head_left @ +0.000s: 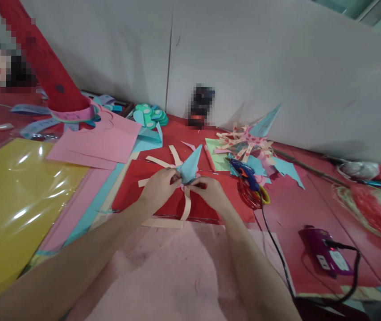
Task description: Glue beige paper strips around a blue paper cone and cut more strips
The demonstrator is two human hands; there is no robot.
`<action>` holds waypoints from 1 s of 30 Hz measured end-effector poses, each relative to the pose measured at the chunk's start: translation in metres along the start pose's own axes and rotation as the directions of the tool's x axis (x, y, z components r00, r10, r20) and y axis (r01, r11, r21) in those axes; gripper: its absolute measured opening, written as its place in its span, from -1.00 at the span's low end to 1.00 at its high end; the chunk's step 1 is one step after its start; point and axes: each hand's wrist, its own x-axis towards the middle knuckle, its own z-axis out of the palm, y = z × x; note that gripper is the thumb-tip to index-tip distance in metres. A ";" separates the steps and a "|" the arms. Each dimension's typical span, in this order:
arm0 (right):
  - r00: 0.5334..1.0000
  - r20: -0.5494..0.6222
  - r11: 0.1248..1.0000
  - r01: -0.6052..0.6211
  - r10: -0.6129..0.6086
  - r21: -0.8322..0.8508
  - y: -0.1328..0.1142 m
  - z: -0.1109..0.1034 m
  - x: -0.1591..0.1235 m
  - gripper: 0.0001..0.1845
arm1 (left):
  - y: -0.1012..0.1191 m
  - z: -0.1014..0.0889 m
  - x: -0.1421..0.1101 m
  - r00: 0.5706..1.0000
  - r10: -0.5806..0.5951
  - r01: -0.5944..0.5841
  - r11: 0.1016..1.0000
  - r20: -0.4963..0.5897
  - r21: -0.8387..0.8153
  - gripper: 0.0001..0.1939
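In the middle of the head view, a light blue paper cone (191, 166) stands upright over red sheets (163, 203). Cream paper strips (186, 204) spread out from around its base, and bits of pink show there. My left hand (163, 185) pinches the cone's base from the left. From the right, my right hand (208, 189) has thumb and fingers closed at the lower edge of the same cone; its fingertips partly hide that edge. One loose cream strip (162, 223) lies along the near edge of the red sheets.
To the right are a blue glue gun (246, 174) with a cord, a second cone with strips (266, 122) and a purple power box (327, 254). Yellow film-wrapped paper (26, 191) and pink sheets (106, 136) lie left. A tall red tube (53, 67) leans behind them.
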 end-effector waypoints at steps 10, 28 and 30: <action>0.999 -0.027 0.995 -0.035 0.033 -0.091 -0.001 0.004 -0.001 -0.93 | -0.002 0.003 -0.001 0.996 -0.030 0.035 0.998 0.084 -0.050 -0.90; 0.999 -0.051 0.983 0.002 -0.012 -0.183 0.000 0.010 -0.004 -0.91 | 0.002 0.008 -0.004 0.998 -0.038 0.038 0.999 0.043 0.004 -0.95; 0.998 -0.060 0.981 -0.001 -0.010 -0.192 0.000 0.010 -0.004 -0.91 | 0.002 0.008 -0.005 0.999 -0.036 0.035 0.999 0.040 0.011 -0.96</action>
